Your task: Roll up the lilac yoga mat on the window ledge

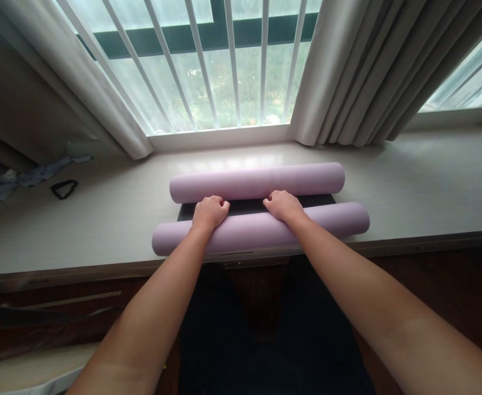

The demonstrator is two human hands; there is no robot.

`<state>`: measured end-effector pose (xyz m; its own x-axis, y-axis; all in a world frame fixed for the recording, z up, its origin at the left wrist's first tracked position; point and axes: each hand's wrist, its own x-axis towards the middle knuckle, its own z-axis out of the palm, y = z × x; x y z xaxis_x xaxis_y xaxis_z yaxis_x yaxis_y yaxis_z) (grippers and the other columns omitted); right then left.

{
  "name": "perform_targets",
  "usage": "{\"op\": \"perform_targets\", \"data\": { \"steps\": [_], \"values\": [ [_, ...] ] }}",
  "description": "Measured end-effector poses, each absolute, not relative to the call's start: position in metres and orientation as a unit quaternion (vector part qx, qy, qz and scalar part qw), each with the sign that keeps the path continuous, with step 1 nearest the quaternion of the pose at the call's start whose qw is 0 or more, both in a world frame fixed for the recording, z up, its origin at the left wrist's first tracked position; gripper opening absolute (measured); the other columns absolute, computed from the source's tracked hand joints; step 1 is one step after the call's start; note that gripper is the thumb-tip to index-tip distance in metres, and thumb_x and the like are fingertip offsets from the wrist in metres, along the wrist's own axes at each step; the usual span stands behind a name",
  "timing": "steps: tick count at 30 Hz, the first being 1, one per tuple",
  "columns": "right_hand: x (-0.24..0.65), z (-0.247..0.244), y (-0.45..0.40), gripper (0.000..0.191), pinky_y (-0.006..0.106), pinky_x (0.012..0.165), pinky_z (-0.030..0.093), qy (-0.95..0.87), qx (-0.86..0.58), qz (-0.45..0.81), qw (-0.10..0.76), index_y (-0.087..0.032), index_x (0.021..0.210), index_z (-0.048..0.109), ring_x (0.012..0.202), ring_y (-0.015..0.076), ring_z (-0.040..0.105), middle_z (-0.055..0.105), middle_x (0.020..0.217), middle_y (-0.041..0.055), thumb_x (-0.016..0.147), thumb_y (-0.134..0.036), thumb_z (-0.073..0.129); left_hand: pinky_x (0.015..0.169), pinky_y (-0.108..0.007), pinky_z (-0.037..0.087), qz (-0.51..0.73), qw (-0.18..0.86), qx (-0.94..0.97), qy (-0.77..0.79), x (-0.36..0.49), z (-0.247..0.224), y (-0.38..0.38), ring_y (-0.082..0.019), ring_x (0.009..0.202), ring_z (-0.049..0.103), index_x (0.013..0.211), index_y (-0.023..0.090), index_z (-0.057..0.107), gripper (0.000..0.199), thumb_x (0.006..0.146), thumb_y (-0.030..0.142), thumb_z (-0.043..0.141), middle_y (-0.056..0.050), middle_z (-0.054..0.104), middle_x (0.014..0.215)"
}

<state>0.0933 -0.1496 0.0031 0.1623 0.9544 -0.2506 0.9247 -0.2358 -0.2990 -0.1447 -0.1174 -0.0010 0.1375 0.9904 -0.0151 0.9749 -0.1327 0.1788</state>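
A light purple yoga mat lies on the pale window ledge, rolled up into a far roll (257, 182) and a near roll (249, 233). Between the rolls shows a dark strip (245, 207). My left hand (211, 211) reaches over the near roll on its left half, fingers curled down at the strip. Right of it, my right hand (282, 205) is closed the same way, its wrist over the near roll. Both thumbs point inward, with a gap between the hands. The fingertips are hidden beneath the knuckles, against the mat.
Behind the mat is a barred window (224, 82), with a grey curtain (348, 71) to its right and another curtain (96, 77) to its left. A black loop (63, 189) and crumpled cloth (39, 173) lie on the ledge (113, 219) at left.
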Motion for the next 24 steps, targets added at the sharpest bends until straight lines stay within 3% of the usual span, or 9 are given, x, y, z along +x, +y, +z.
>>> {"op": "perform_targets", "data": {
  "steps": [10, 17, 24],
  "values": [
    [0.091, 0.01, -0.16, 0.048, 0.045, 0.105, 0.046, -0.626, -0.754, 0.201, 0.015, -0.016, 0.12, 0.076, 0.119, 0.032, 0.067, 0.072, 0.125, 0.0191, 0.099, -0.043, 0.042, 0.099, -0.048, 0.05, -0.023, 0.086, 0.767, 0.636, -0.145, 0.003, -0.121, -0.037, 0.114, 0.068, 0.097, 0.023, 0.08, 0.046, 0.098, 0.041, 0.038, -0.014, 0.077, 0.116],
    [0.089, 0.005, -0.175, 0.051, 0.052, 0.105, 0.044, -0.639, -0.747, 0.184, 0.005, -0.02, 0.119, 0.076, 0.121, 0.0352, 0.066, 0.072, 0.127, 0.015, 0.099, -0.048, 0.038, 0.103, -0.052, 0.047, -0.04, 0.09, 0.77, 0.631, -0.148, 0.005, -0.141, -0.036, 0.127, 0.061, 0.113, 0.027, 0.078, 0.052, 0.102, 0.047, 0.032, -0.011, 0.07, 0.138],
    [0.087, 0.006, -0.193, 0.055, 0.051, 0.106, 0.041, -0.643, -0.746, 0.177, 0.001, -0.023, 0.123, 0.075, 0.123, 0.0341, 0.064, 0.07, 0.132, 0.0145, 0.101, -0.053, 0.036, 0.105, -0.053, 0.046, -0.053, 0.09, 0.77, 0.629, -0.15, 0.008, -0.159, -0.035, 0.131, 0.059, 0.121, 0.03, 0.077, 0.056, 0.103, 0.05, 0.029, -0.009, 0.066, 0.144]
  ]
}}
